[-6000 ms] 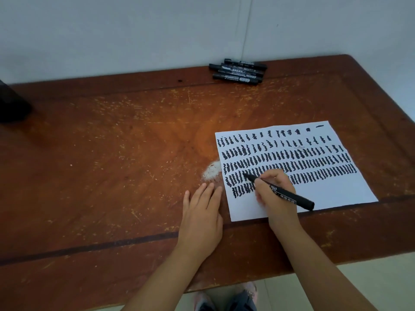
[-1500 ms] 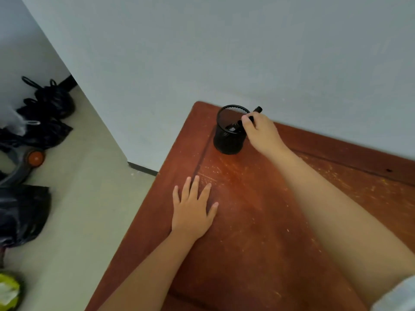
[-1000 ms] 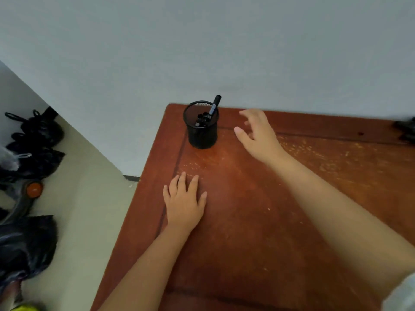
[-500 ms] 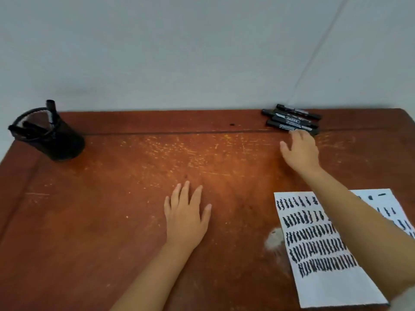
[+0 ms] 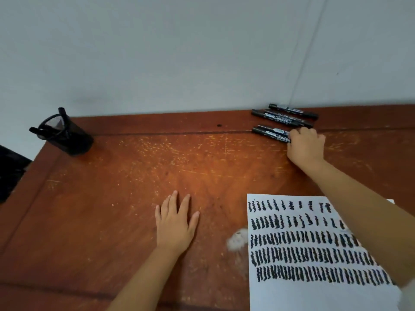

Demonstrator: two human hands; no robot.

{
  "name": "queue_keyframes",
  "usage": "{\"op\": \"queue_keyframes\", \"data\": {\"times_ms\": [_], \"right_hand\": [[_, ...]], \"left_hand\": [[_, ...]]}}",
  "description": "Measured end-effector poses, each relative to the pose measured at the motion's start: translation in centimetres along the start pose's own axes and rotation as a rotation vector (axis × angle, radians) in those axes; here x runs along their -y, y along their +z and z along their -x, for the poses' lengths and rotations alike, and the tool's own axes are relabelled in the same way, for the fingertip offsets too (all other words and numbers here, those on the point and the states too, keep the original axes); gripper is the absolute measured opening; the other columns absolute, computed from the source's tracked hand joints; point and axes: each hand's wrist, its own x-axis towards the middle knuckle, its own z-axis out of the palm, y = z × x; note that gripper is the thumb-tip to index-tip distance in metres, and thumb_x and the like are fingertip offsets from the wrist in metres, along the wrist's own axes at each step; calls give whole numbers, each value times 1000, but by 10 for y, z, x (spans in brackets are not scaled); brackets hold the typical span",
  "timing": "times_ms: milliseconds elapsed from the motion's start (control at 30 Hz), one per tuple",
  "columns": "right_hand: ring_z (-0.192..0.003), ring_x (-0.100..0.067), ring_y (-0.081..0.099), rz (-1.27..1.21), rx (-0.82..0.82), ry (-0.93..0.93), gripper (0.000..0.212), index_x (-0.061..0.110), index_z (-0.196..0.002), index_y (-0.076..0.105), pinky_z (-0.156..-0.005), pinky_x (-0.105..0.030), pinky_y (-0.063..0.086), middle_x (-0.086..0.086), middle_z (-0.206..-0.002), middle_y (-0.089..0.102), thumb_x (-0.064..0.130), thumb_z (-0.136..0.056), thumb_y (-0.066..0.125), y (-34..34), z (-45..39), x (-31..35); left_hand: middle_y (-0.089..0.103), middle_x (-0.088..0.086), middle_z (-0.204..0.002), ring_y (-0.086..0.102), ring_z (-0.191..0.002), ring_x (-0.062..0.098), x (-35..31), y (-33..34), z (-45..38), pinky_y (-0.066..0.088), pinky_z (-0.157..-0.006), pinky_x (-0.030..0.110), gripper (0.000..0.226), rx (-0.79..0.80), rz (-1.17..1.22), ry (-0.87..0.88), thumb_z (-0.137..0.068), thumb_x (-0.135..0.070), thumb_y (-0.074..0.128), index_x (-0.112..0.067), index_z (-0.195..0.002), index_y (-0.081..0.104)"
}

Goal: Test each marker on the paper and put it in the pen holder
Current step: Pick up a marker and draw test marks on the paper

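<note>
Right hand [image 5: 305, 145] curls on the nearest marker [image 5: 269, 134] in the pile at the desk's [image 5: 134, 198] far edge; pinch only that one, lift clear, uncap over the paper [image 5: 314, 288]. Left hand [image 5: 176, 223] lies flat, holding nothing

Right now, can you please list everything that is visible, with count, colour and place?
markers on table: about four, black, far edge near the wall; the exact count is unclear
pen holder: one, black mesh, far left corner, with markers inside
paper: one, white with rows of black strokes, near right
white patch: one, beside the paper's left edge
table: one, reddish-brown wood, scratched
dark object: one, black, left edge
left hand: flat on the table
right hand: fingers curled on the nearest markers
</note>
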Motion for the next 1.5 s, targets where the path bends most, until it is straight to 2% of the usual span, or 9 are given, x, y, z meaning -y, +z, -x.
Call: {"op": "queue_keyframes", "data": {"times_ms": [200, 333, 433, 567, 700, 800, 1067, 1233, 1500], "right_hand": [[-98, -42, 51, -263, -42, -42, 24, -4, -110, 51, -86, -44, 40, -26, -115, 47, 5, -89, 48, -25, 39, -11], [-81, -32, 51, -543, -305, -124, 9, -8, -90, 58, -68, -17, 32, -26, -94, 52, -4, -83, 53, -55, 113, -12], [-69, -18, 48, -745, -242, -115, 2, 3, -79, 60, -63, -8, 37, -8, -79, 53, 1, -80, 60, -73, 187, -4], [-49, -7, 61, -1131, -34, -103, 11, 17, -69, 55, -51, -15, 49, 1, -56, 57, 11, -75, 61, -88, 279, 12], [-35, -9, 49, -1467, 53, 160, 16, 16, -64, 53, -42, -16, 44, 0, -44, 55, 13, -74, 66, -83, 329, 22], [-32, -4, 38, -1413, 153, 185, 23, 19, -52, 50, -39, -12, 34, 6, -33, 43, 32, -67, 60, -71, 345, 29], [-25, -4, 31, -1529, 235, 105, 10, 21, -46, 56, -34, -9, 27, 7, -33, 41, 28, -54, 56, -64, 347, 27], [-23, -4, 30, -1588, 345, 80, 11, 21, -43, 55, -34, -7, 23, 10, -32, 40, 29, -50, 55, -57, 340, 23], [-23, -5, 28, -1631, 349, 126, 14, 14, -40, 51, -32, -7, 22, 10, -29, 36, 11, -52, 56, -48, 325, 30]], "left_hand": [[33, 17, -144, 25, -133, 35, -11, -13, 12, 17, -109, 49, 82, -123, 35, 108, -75, -60, 7, -14, -138, 33], [44, 22, -135, 36, -126, 39, -35, -19, 39, 24, -106, 46, 55, -237, 161, 258, -87, -35, 41, -2, -131, 42], [56, 18, -122, 47, -116, 31, -53, -16, 69, 29, -99, 39, 49, -316, 260, 458, -85, -31, 45, 0, -121, 51], [65, 16, -104, 51, -97, 22, -67, -6, 112, 47, -79, 33, 40, -157, 305, 729, -86, -30, 44, -1, -112, 57], [59, 15, -107, 53, -95, 29, -66, 6, 156, 36, -73, 31, 44, 112, 336, 801, -86, -30, 31, -5, -118, 50], [57, 12, -106, 51, -94, 25, -63, 9, 173, 36, -74, 30, 46, 227, 381, 834, -86, -34, 28, -6, -117, 48], [49, -3, -75, 42, -65, 15, -58, 13, 190, 30, -58, 30, 41, 304, 491, 830, -85, -36, 29, -3, -97, 50], [36, -13, -57, 37, -50, 2, -59, 11, 184, 27, -47, 16, 17, 451, 647, 789, -86, -31, 35, -25, -71, 38], [37, -15, -55, 37, -50, 2, -53, 19, 177, 26, -46, 20, 47, 312, 638, 739, -84, -48, 31, -6, -90, 50]]}}
